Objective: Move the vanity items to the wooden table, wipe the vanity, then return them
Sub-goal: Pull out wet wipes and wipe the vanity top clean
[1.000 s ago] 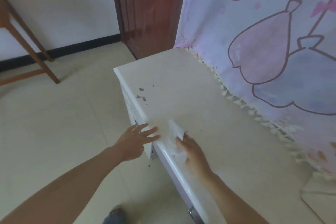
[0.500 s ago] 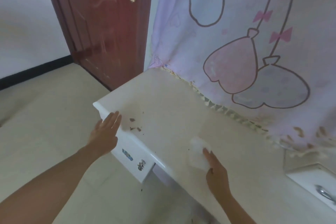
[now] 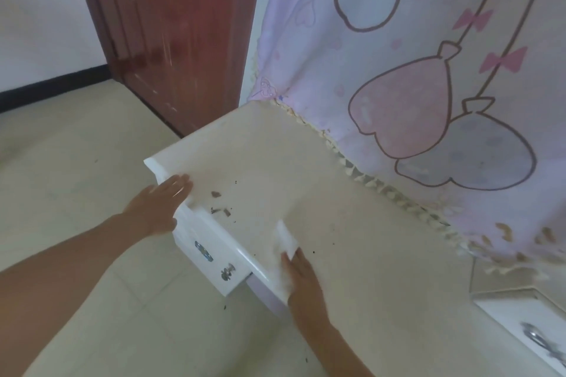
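White crumpled tissue (image 3: 286, 242) lies at frame centre on the cream vanity tabletop (image 3: 306, 174), pressed under your flat right hand (image 3: 301, 277); your left hand (image 3: 159, 205), fingers straight, rests on its left edge near dark crumbs (image 3: 221, 210).

The vanity (image 3: 306, 168) is showing a pale cream surface with a glossy white rim. Dark crumbs (image 3: 221, 211) are lying scattered on it near the front left corner. A white drawer front (image 3: 211, 263) with metal pulls is sitting just under that rim. A crumpled white wipe (image 3: 285, 246) is lying on the surface at the front edge, to the right of the crumbs. The right hand (image 3: 303, 275) is pressing its near end with flat fingers, and the left hand (image 3: 159, 205) is resting flat on the left corner
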### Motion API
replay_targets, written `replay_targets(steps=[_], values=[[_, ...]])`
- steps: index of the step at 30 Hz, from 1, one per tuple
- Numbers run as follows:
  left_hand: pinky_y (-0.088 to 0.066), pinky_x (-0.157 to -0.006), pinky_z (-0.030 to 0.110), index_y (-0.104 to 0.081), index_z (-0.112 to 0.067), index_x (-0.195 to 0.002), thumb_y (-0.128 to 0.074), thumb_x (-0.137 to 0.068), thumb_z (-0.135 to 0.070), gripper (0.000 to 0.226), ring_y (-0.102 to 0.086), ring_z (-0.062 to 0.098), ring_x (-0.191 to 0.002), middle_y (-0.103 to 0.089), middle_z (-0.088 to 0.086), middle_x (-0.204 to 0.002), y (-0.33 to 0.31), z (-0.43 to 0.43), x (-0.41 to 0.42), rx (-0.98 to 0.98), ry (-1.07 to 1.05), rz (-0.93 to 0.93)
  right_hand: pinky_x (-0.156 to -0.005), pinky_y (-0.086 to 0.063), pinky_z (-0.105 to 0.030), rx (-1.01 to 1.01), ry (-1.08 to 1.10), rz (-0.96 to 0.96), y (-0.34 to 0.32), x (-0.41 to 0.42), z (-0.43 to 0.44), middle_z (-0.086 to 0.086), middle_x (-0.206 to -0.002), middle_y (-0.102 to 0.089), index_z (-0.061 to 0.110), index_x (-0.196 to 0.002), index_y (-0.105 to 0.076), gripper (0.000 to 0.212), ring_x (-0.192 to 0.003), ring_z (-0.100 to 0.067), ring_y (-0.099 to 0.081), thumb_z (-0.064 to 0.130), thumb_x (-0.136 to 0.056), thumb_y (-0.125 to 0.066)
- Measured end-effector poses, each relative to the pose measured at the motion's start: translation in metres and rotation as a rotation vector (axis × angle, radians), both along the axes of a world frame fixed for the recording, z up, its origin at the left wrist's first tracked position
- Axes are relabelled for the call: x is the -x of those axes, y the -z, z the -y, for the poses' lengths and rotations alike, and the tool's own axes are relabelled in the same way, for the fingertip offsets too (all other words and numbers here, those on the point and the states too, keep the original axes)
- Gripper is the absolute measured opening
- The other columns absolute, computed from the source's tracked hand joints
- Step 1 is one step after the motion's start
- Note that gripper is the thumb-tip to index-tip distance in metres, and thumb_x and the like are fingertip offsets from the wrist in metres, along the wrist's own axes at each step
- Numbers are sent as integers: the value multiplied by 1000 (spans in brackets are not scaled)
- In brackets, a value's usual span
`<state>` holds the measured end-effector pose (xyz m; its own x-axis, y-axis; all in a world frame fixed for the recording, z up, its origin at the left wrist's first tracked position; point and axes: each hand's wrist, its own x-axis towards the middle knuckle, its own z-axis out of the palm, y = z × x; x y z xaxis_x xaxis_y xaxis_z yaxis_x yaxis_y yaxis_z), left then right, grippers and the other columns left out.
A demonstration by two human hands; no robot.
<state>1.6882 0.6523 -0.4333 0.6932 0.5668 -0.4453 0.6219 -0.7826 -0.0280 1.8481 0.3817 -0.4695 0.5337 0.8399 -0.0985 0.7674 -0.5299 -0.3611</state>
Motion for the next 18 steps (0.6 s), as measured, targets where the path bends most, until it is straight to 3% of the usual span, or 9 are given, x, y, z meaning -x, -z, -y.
replay_targets(steps=[1, 2, 4, 7, 9, 11, 14, 18], values=[[-12, -114, 31, 13, -18, -145, -38, -88, -16, 76, 11, 12, -142, 20, -2, -153, -2, 1, 0, 5, 3, -9, -108, -26, -20, -24, -78, -32, 4, 11, 6, -2, -146, -19, 5, -139, -34, 74, -135, -9, -23, -16, -71, -53], [-13, -114, 30, 13, -18, -145, -36, -88, -14, 75, 11, 12, -142, 20, -2, -153, -3, 2, -1, 11, 1, -13, -104, -36, -25, -39, -136, -93, 0, 16, 13, -1, -144, -30, 7, -137, -37, 81, -135, -12, -25, -12, -64, -67], [-13, -114, 31, 11, -18, -145, -35, -87, -10, 74, 11, 12, -142, 20, -2, -154, -8, 4, -4, 24, -9, -4, -94, -38, -13, 2, -192, -102, -1, 5, 23, -1, -135, -49, 8, -129, -46, 80, -128, -15, -35, 6, -55, -78], [-12, -114, 32, 9, -17, -146, -33, -86, -6, 74, 11, 11, -142, 18, -2, -154, -12, 6, -9, 35, -45, 24, -91, -7, 10, -8, -20, -99, -10, -43, 31, -6, -151, -20, 13, -140, -34, 61, -139, -22, -20, -7, -85, -48], [-12, -114, 32, 9, -17, -146, -33, -85, -6, 74, 11, 12, -142, 19, -2, -154, -10, 6, -10, 41, -62, 37, -90, -6, 12, -85, 177, -39, -5, -75, 34, -14, -142, -37, 29, -130, -45, 60, -135, -29, -31, -12, -86, -38], [-14, -114, 32, 10, -18, -146, -34, -85, -6, 76, 11, 11, -142, 19, -2, -154, -7, 4, -8, 41, -60, 54, -98, -10, 3, -140, 311, -56, -7, -101, 24, -16, -140, -39, 19, -125, -55, 57, -134, -33, -34, -13, -82, -35], [-14, -115, 32, 11, -18, -146, -36, -85, -6, 78, 11, 11, -142, 20, -3, -153, -6, 4, -8, 49, -73, 39, -103, -23, -22, -127, 258, -40, -10, -127, -20, -20, -146, -30, 0, -132, -41, 54, -137, -32, -29, -14, -81, -36], [-16, -115, 31, 13, -20, -145, -37, -85, -4, 80, 11, 10, -142, 22, -4, -153, -7, 4, -8, 53, -79, 22, -110, -21, -29, -125, 165, -175, -7, -146, -92, -15, -149, -26, 7, -139, -35, 62, -138, -29, -24, -18, -83, -37]])
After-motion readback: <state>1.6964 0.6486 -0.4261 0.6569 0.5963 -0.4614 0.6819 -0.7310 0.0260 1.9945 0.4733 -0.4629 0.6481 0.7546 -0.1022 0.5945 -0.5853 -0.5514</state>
